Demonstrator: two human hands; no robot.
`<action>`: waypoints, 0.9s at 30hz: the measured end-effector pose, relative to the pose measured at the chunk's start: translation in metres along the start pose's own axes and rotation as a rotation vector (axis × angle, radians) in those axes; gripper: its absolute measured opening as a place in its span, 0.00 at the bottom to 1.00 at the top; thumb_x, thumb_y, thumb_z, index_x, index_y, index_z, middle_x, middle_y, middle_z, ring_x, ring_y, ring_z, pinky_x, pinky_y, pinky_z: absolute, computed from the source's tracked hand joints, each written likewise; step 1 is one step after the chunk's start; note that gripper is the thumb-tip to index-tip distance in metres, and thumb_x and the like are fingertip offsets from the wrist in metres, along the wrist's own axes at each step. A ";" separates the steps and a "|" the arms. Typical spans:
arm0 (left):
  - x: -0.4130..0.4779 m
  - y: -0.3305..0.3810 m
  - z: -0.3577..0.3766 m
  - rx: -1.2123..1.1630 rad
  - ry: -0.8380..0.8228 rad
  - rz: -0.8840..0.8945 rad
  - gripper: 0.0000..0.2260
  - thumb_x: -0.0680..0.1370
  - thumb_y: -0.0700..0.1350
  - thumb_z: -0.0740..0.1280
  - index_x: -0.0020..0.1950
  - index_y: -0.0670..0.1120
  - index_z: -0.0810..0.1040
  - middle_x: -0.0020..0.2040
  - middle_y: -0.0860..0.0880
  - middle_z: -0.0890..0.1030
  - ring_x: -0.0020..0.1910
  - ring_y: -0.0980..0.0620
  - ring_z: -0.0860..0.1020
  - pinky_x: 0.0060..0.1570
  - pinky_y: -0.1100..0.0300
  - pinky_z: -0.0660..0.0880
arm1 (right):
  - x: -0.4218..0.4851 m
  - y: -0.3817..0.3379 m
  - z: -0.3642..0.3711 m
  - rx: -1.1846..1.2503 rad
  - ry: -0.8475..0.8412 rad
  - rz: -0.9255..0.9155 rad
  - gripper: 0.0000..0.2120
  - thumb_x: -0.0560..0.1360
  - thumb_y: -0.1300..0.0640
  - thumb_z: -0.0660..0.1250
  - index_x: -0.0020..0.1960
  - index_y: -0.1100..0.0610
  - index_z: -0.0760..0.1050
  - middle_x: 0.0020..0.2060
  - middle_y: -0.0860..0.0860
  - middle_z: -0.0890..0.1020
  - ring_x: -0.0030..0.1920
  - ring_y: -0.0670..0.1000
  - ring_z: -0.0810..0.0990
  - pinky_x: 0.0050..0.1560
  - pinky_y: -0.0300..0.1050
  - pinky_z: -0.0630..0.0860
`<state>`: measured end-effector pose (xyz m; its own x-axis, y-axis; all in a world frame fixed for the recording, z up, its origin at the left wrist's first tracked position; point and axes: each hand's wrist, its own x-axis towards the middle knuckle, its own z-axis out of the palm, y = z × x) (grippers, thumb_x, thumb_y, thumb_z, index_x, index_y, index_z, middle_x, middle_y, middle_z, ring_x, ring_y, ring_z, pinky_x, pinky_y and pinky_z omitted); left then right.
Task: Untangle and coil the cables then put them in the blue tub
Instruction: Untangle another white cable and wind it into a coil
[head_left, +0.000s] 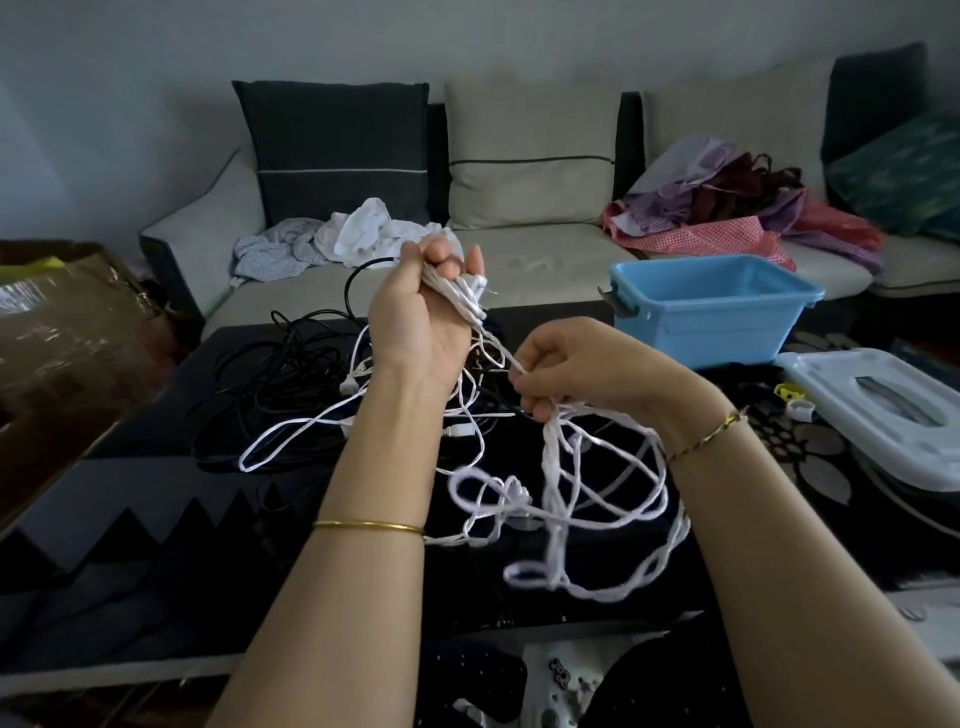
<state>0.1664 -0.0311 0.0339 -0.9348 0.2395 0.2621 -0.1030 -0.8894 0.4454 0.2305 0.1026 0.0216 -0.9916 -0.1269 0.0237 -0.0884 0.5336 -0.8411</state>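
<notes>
Dim living room, sofa (519, 249) at the back, dark table (130, 519) in front of it. White cables (561, 499) are held up over the table between both hands. Black cables (280, 374) lie heaped on the table's far left, touched by neither hand. A blue tub (701, 332) stands at the table's far right, well apart from the heap; no cable is seen in it. The left hand (426, 306) is raised, its fingers curled tight round a gathered bunch of white cable. The right hand (566, 369), lower and just beside it, has its fingers curled and pinches several strands where they leave the bunch. The step in hand is judged to be untangling, with coiling not yet begun. The bunch is best kept firm in the left hand as an anchor while one strand at a time is drawn out by the right. A loop should be traced to its plug end and that end passed back through the crossing. Hard pulling is to be avoided, since knots would likely be tightened by it. Slack should be kept off the black heap so that no new snag is made. The long axis of the held run slants from the left fist down and rightward to the right hand. Below that, loose loops hang toward the wearer and sprawl in no single direction. Which way the plug ends point cannot be told.
</notes>
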 end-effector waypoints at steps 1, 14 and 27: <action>0.000 0.000 0.001 0.047 0.003 0.034 0.14 0.84 0.41 0.51 0.41 0.42 0.69 0.33 0.50 0.71 0.26 0.57 0.68 0.43 0.59 0.79 | 0.000 0.000 0.000 -0.024 -0.010 -0.002 0.04 0.74 0.69 0.67 0.49 0.65 0.76 0.33 0.54 0.81 0.29 0.46 0.78 0.36 0.37 0.77; -0.006 -0.019 0.003 0.817 0.088 0.438 0.10 0.83 0.38 0.55 0.46 0.50 0.71 0.35 0.51 0.78 0.35 0.56 0.77 0.50 0.48 0.77 | 0.002 0.008 0.000 -0.333 -0.049 -0.033 0.08 0.70 0.68 0.68 0.41 0.56 0.73 0.38 0.52 0.78 0.39 0.49 0.74 0.42 0.42 0.72; -0.004 -0.025 -0.014 2.009 -0.378 0.331 0.08 0.78 0.38 0.59 0.40 0.44 0.63 0.42 0.44 0.71 0.46 0.46 0.70 0.45 0.58 0.62 | -0.009 0.015 -0.017 -0.337 0.079 -0.034 0.05 0.73 0.58 0.70 0.48 0.57 0.83 0.42 0.52 0.85 0.45 0.52 0.82 0.49 0.46 0.77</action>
<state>0.1680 -0.0153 0.0100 -0.7085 0.4784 0.5189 0.6949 0.6013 0.3944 0.2362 0.1264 0.0177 -0.9906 -0.0912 0.1016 -0.1346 0.7778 -0.6139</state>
